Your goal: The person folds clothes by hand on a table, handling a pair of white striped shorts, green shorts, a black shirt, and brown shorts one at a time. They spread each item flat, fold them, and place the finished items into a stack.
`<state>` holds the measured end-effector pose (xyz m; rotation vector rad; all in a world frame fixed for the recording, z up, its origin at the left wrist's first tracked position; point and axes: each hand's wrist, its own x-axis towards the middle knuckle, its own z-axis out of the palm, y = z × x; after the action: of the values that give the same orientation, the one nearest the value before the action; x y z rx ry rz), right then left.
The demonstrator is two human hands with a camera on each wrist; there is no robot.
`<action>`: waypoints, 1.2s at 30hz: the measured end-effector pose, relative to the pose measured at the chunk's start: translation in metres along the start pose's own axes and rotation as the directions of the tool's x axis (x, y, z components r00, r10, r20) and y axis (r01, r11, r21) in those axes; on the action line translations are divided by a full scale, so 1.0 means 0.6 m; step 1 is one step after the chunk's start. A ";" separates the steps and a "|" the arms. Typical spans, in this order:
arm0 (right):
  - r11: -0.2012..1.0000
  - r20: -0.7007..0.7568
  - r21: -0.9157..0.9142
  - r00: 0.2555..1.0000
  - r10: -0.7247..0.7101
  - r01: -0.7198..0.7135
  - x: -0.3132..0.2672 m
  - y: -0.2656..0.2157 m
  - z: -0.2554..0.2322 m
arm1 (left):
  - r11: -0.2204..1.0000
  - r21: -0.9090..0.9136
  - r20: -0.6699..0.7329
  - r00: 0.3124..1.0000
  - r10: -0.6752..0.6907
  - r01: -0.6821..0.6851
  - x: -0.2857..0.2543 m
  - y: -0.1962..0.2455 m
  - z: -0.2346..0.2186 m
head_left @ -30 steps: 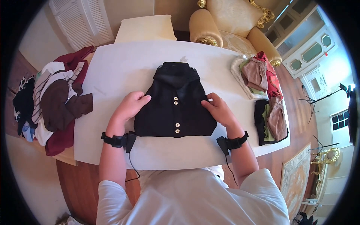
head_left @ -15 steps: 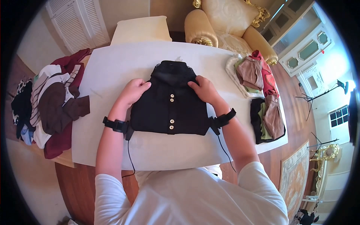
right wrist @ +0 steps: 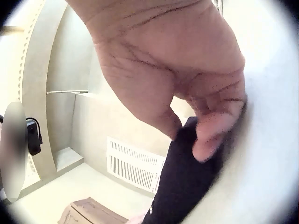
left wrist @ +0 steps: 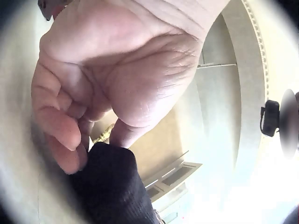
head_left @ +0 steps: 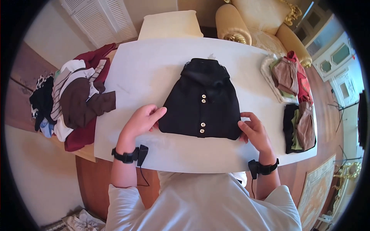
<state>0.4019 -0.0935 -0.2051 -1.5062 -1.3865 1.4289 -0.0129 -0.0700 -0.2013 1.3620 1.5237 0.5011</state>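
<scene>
A folded black top (head_left: 219, 107) lies on the white table, its narrower lace-trimmed end away from me and two pairs of gold buttons down its middle. At its lower left edge my left hand (head_left: 143, 120) pinches the cloth between thumb and fingers. In the left wrist view the black fabric (left wrist: 114, 182) rises between the thumb and curled fingertips. My right hand (head_left: 255, 133) pinches the lower right edge, thumb above and some fingers tucked out of sight. The right wrist view shows the black cloth (right wrist: 184, 172) between thumb and fingers.
On the left, a loose heap of clothes (head_left: 79, 100) overhangs a wooden surface beside the white table (head_left: 138, 81). Two folded stacks lie along the right edge, one with a brown garment (head_left: 285, 77), the other with tan cloth (head_left: 306, 127). A gold armchair (head_left: 233, 25) stands beyond.
Both hands have moved from higher on the top's sides down to its lower edges, the right one by more. The head view has shifted, and the top still lies on the table.
</scene>
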 end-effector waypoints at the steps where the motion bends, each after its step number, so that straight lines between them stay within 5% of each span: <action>1: 0.999 -0.056 0.005 0.998 -0.043 0.043 -0.007 0.007 0.009 | 0.996 -0.078 -0.065 0.998 0.026 -0.031 -0.010 0.000 0.011; 4: 0.988 -0.196 0.122 0.979 -0.065 0.090 -0.024 0.018 0.032 | 0.985 -0.126 -0.332 0.941 0.073 -0.121 -0.037 -0.008 0.049; 8: 0.966 -0.239 0.250 0.971 -0.005 0.066 -0.035 0.025 0.051 | 0.956 -0.229 -0.404 0.911 0.079 -0.185 -0.056 -0.016 0.095; 15: 0.984 -0.187 0.143 0.979 -0.077 0.105 -0.033 0.021 0.052 | 0.925 -0.308 -0.361 0.927 0.102 -0.222 -0.046 -0.029 0.092; 21: 0.990 -0.177 0.046 0.976 -0.124 0.134 -0.030 0.016 0.047 | 0.943 -0.310 -0.410 0.912 -0.014 -0.125 -0.040 0.002 0.092; 24: 0.989 -0.173 0.038 0.975 -0.137 0.146 -0.027 0.016 0.047 | 0.884 -0.424 -0.380 0.925 0.023 -0.196 -0.026 -0.010 0.102; 30: 0.982 -0.160 -0.109 0.972 -0.173 0.157 -0.021 0.019 0.033 | 0.923 -0.375 -0.146 0.989 0.032 -0.085 -0.042 -0.020 0.096; 33: 0.963 -0.127 -0.223 0.975 -0.181 0.150 -0.018 0.019 0.018 | 0.942 -0.320 -0.116 0.991 0.061 -0.096 -0.046 -0.027 0.097; 36: 0.953 -0.131 -0.273 0.977 -0.169 0.129 -0.022 0.001 0.023 | 0.983 -0.166 -0.230 0.973 0.034 -0.074 -0.053 0.003 0.103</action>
<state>0.3905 -0.1093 -0.2048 -1.5987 -1.6049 1.0451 0.0369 -0.1167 -0.2136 1.2457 1.5866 0.8279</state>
